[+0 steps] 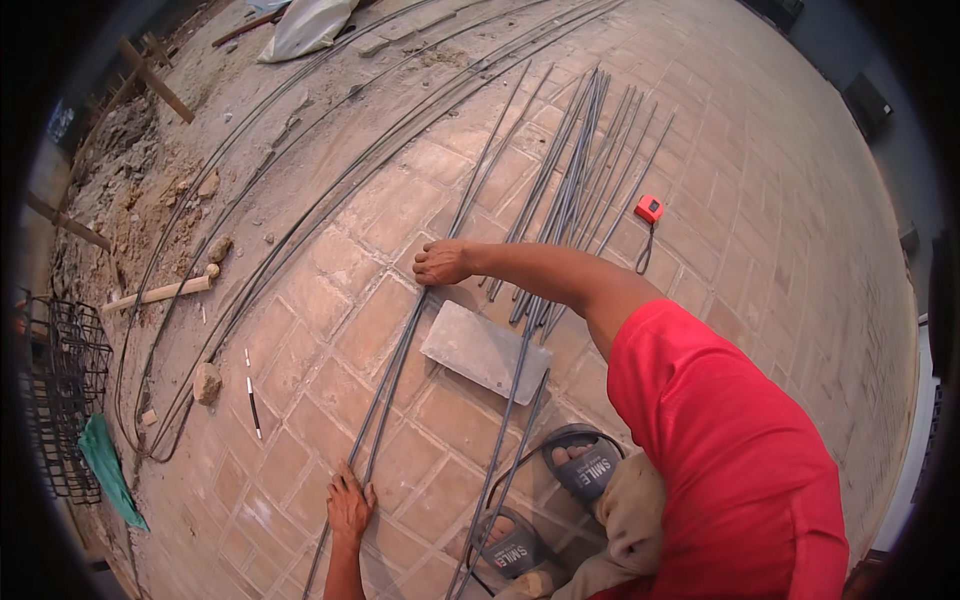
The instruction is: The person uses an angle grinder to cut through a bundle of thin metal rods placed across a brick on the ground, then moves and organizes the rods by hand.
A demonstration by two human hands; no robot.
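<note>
My right hand (pixel 443 263) is closed around thin steel rods (pixel 397 355), just past the upper left corner of a grey concrete block (pixel 485 350). Lower down, my left hand (pixel 350 503) has its fingers and thumb on the near part of the same rods, close to where one of them ends. The block lies flat on the brick paving, and other rods pass over its right part toward my feet. Beyond it rests a loose bundle of straight steel rods (pixel 570 170). An orange-red tape measure (pixel 649 208) with a dark strap sits right of that bundle.
Long bent rods (pixel 300 215) curve across the left side. Near them are a stone (pixel 207 383), a black-and-white stick (pixel 253 395) and a wooden stick (pixel 160 294). Wire cages (pixel 60 390) and green cloth (pixel 110 470) lie far left. My sandaled feet (pixel 585 470) stand beside the rods.
</note>
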